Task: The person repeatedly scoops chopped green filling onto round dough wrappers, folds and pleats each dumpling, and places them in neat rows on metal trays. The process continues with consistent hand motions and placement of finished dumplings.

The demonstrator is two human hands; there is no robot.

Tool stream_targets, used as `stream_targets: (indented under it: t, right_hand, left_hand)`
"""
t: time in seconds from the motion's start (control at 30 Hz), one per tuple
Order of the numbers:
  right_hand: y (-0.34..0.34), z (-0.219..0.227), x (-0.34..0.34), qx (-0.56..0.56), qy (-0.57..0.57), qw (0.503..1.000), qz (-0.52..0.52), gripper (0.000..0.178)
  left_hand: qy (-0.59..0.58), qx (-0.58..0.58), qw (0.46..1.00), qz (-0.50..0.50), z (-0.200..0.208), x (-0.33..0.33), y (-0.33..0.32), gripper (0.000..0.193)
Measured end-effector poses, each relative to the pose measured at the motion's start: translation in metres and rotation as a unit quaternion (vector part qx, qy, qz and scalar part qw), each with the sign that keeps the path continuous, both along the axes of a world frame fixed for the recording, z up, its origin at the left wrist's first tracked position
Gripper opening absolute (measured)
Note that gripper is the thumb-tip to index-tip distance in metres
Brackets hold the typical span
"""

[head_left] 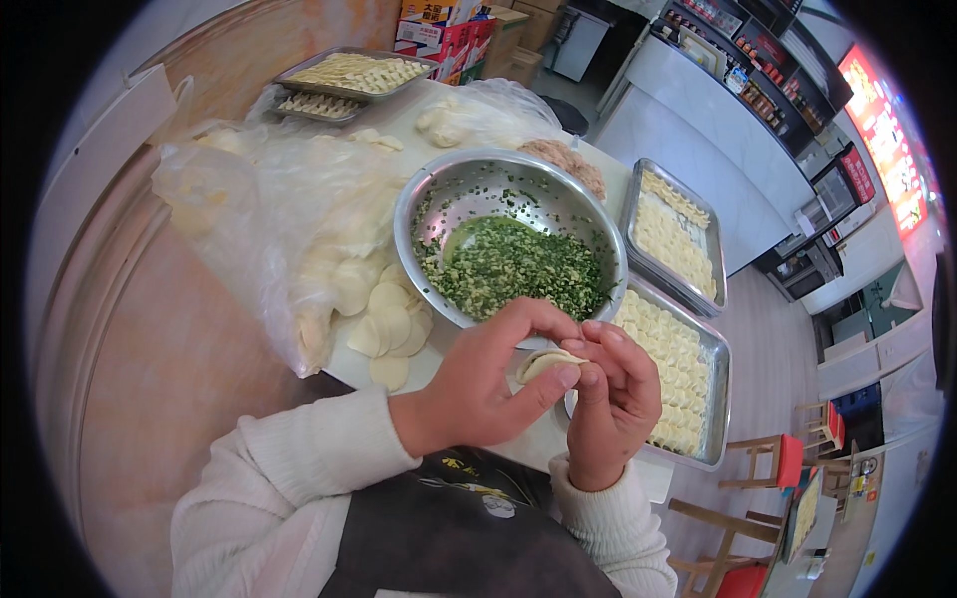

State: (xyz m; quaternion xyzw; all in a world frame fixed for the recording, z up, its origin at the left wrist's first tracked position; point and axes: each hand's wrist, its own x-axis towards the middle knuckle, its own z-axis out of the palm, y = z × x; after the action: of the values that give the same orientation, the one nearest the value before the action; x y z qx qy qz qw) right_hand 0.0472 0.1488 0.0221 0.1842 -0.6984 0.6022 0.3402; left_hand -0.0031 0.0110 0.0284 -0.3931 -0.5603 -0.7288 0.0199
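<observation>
Stainless steel forms a wide bowl [488, 195] of chopped green filling [523, 267], its near rim partly hidden by the left hand [488, 384]; loose wrappers [391, 324] and a plastic bag [249, 214] lie left, a tray [719, 394] of dumplings [663, 374] right. Before it, one pale, folded dumpling [543, 365] is pinched between the fingers of left hand and right hand [608, 409].

A pale dumpling [539, 363], folded double, is held below and right of the frame's centre, its right end pinched.
</observation>
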Motion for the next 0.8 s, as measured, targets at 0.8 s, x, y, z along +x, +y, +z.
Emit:
stream_targets:
  t: [0.8]
  right_hand:
    - [-0.006,-0.009,0.005,-0.016,-0.067,0.993,0.093,0.047]
  left_hand:
    - [0.093,-0.06,0.994,-0.004,0.001,-0.01,0.002,0.023]
